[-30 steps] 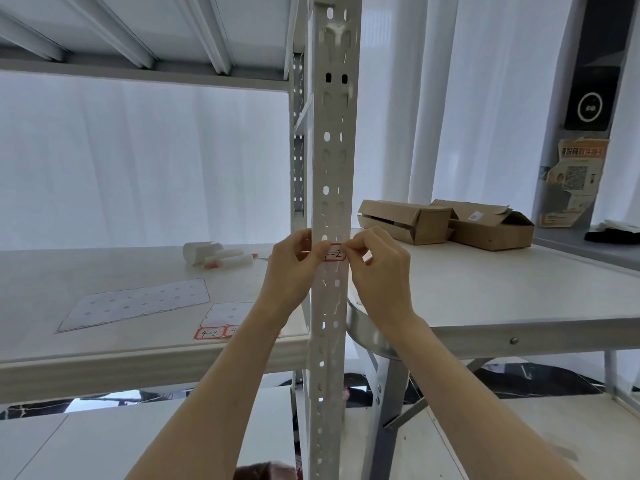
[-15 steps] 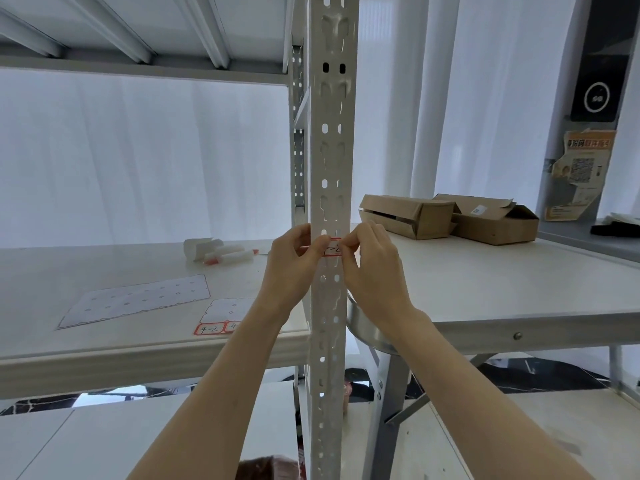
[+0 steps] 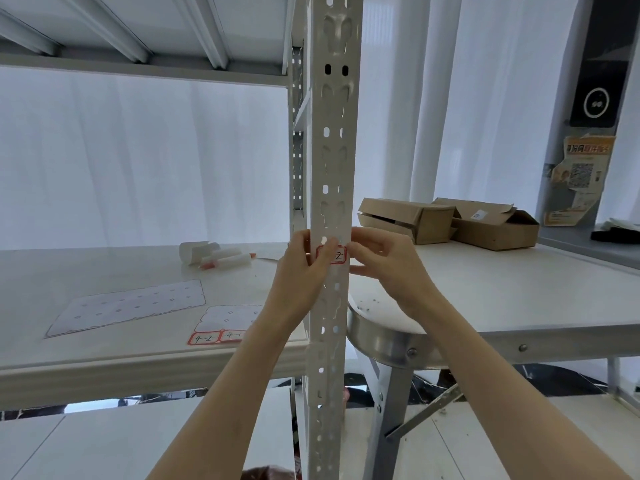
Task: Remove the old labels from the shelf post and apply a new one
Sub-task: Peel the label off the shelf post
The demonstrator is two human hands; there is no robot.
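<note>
On the front of the shelf post (image 3: pixel 333 188), the left hand (image 3: pixel 300 271) presses its thumb on the red-bordered label (image 3: pixel 336 255) while the right hand (image 3: pixel 384 265), fingers loosely spread, touches the post's right edge just beside it, so smoothing seems next, though the thumb hides part of the writing.

Single head-worn view, wide-angle. Faces forward, tilted slightly down. Close to shelf post (image 3: pixel 329 202), running 12 to 6 o'clock through centre. Shelf board (image 3: pixel 104 341) at 9 o'clock, table (image 3: pixel 519 296) at 3 o'clock.
</note>
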